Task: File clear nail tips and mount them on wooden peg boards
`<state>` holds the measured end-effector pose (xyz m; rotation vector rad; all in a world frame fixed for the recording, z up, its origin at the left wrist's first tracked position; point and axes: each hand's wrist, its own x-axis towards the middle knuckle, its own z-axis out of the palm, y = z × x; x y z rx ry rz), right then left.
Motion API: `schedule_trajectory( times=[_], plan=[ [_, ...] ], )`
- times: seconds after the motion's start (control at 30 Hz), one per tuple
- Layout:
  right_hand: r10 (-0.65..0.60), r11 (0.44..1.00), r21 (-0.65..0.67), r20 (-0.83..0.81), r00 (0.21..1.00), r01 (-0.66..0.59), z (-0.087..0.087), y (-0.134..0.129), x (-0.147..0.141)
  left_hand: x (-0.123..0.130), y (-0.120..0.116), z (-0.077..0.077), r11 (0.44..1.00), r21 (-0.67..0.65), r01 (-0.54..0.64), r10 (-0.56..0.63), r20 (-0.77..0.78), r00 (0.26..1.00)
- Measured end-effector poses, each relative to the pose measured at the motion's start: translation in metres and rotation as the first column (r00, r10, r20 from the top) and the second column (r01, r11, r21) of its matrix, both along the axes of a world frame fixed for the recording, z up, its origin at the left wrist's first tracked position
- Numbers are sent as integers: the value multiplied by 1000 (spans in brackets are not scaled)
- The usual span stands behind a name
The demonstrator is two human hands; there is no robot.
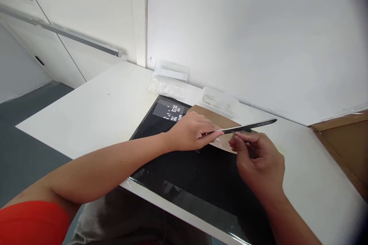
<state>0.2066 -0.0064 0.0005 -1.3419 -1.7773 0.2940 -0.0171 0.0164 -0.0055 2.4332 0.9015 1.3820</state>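
A long, thin, flat strip with a dark face and a pale edge, shaped like a nail file, slants up to the right above the table. My left hand is closed around its near end, thumb along the lower side. Just under the strip, my right hand is closed in a pinch, fingertips touching or nearly touching it. Whatever sits between those fingertips is too small to make out. Below both hands lies a brown sheet, partly hidden by my left hand, on a black mat.
A clear sheet with small white pieces lies at the mat's far left corner. Behind stand an open clear plastic box and a shallow translucent tray, close to the wall. A cardboard box borders the white table at right.
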Motion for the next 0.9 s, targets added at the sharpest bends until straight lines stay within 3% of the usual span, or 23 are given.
schedule_trajectory(
  times=[0.13, 0.33, 0.5, 0.63, 0.8, 0.9],
  plan=[
    [-145, 989, -5, -71, 987, 145, 0, 1, 0, 0, 0, -1, 1000, 0, 1, -1, -2, 1000],
    [-47, 999, -18, -2, 999, 47, 4, -3, -3, 0, 0, -3, 1000, -17, -4, 4, -15, 1000],
    [-235, 971, 39, 18, 972, 234, 7, -2, -4, 0, 0, -3, 1000, 2, -5, 5, -2, 1000],
    [-106, 994, 2, 81, 991, 106, 6, -4, -5, 0, 1, -4, 1000, 11, -4, 4, 12, 1000],
    [-226, 974, 25, 63, 972, 224, 9, -2, -4, 0, 2, -4, 998, 61, 19, -23, 56, 998],
    [-170, 985, 16, 66, 983, 169, 8, -1, -2, 1, 1, -5, 998, 65, 2, -6, 50, 999]
  ],
)
